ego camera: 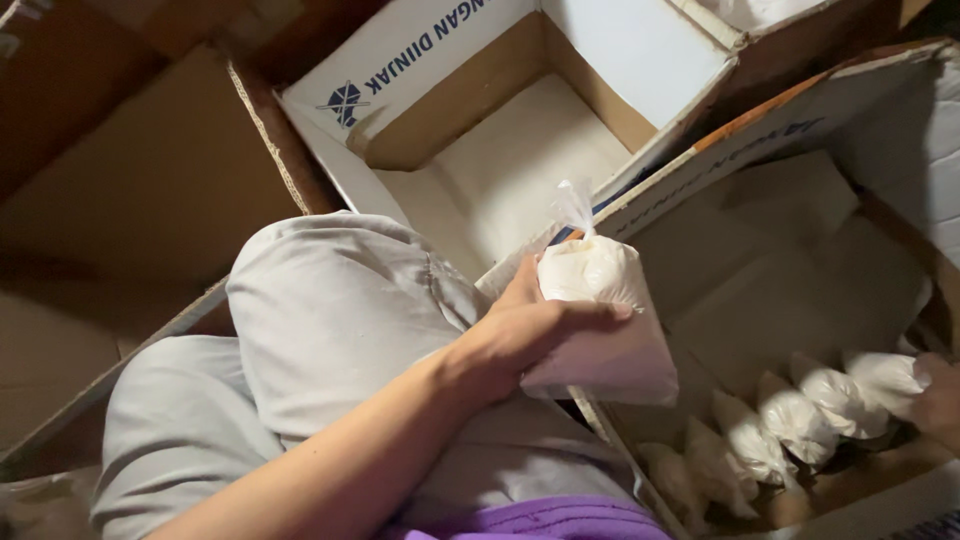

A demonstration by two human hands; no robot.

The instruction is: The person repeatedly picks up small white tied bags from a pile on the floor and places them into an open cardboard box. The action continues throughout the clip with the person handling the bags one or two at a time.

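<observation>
- A row of tied white bags [800, 420] already lies along the near side of the right cardboard box [780, 130]; the middle box [480, 120] holds none.
- The left hand [520, 335] grips one more tied bag of white powder [600, 320] above the box's edge, fingers [590, 312] wrapped across its front, thumb behind.
- The right hand [940, 400], at the frame's edge, touches the row's end bag; its grip cannot be told.
</observation>
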